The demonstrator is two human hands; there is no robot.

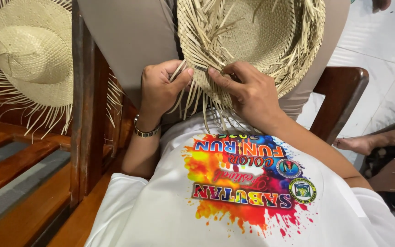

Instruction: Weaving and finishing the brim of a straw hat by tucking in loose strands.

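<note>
A half-woven straw hat (257, 32) with loose strands along its brim rests on my lap. My left hand (161, 89), with a metal bracelet on the wrist, pinches some of the loose straw strands (193, 98) at the brim's near edge. My right hand (248, 93) meets it from the right, thumb and fingers pressed on the same edge of the weave. Both hands touch the brim just above my white shirt with its colourful splash print (243, 183).
A second straw hat (30, 50) with a fringed edge lies on the wooden bench (19, 164) to the left. A wooden armrest (344, 87) stands at the right. Another person's bare foot (357, 144) rests on the white tiled floor (380, 50).
</note>
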